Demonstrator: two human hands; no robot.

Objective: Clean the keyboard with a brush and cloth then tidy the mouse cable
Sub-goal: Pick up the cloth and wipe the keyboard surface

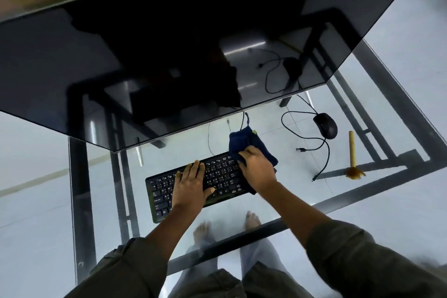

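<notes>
My left hand [191, 184] pins the probably light keyboard [160, 189] flat-fingered; my right hand [257, 169] clutches the limp cloth [242, 139], bunched under its fingers.

keyboard [164, 191] right end under cloth [242, 139], monitor [145, 55] corner cropped

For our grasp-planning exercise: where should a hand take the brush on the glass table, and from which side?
Best grip the brush mid-handle, coming from above and the right: it lies flat, bristles toward the person, and the mouse cable lies close on its left.
</notes>
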